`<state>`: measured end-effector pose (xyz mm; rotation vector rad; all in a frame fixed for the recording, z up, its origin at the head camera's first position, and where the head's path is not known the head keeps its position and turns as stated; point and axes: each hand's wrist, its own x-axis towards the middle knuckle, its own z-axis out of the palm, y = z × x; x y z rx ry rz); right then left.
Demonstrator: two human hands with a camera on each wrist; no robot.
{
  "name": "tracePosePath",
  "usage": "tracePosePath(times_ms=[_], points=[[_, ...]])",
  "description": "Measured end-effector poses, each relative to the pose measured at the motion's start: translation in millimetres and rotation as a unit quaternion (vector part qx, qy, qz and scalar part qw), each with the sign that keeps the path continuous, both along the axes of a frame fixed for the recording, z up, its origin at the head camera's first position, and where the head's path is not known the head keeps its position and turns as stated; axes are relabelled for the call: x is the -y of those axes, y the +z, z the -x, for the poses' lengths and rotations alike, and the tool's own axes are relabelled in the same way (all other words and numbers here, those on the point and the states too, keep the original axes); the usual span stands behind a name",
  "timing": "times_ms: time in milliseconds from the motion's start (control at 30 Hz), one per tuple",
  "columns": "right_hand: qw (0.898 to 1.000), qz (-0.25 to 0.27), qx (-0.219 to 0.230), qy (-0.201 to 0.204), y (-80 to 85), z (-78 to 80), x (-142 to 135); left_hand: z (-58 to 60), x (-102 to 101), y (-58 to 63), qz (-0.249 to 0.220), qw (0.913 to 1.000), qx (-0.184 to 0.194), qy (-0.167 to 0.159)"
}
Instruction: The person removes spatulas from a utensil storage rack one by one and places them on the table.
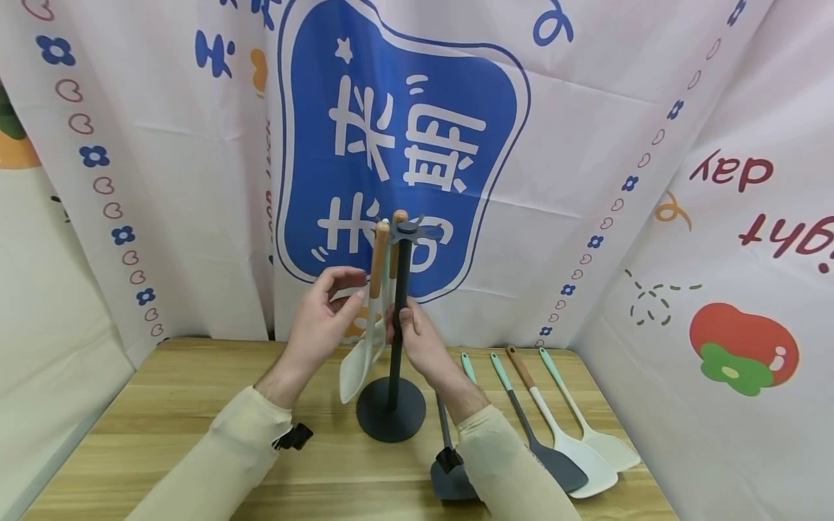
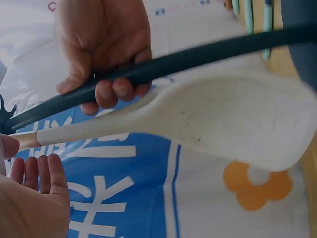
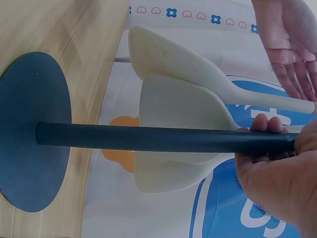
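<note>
A dark utensil stand has a round base (image 1: 391, 421) on the table, an upright pole (image 1: 400, 289) and a hooked top (image 1: 407, 229). My right hand (image 1: 425, 339) grips the pole about halfway up, fingers wrapped round it in the right wrist view. On the stand's left side hangs a white turner (image 1: 354, 373) with a wooden handle (image 1: 378, 264). My left hand (image 1: 326, 307) is beside that handle, fingers extended and loosely bent, its thumb at the handle in the left wrist view. Behind the pole hang more pale utensils (image 3: 183, 111), partly hidden.
On the wooden table (image 1: 260, 463) at the right lie several turners: a dark one (image 1: 451, 483) partly under my right sleeve, another dark one (image 1: 562, 467), a white one (image 1: 593, 470) with a wooden handle and a cream one (image 1: 612, 450). Printed cloth (image 1: 586, 130) surrounds the table.
</note>
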<state>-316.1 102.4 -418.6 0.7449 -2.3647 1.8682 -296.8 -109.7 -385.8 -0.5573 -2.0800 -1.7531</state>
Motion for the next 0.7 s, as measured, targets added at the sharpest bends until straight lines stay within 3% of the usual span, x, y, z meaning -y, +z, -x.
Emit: tracePosePath(times_ms=[333,700], points=[[0.999,0.004,0.034,-0.021,-1.2,-1.3,-1,-0.6,3,-17.5,0.028,0.9982,0.045,-0.027],[0.999,0.018,0.03,-0.027,-1.0,-1.6,1,1.0,1,-29.9,0.059,0.9943,0.075,-0.048]])
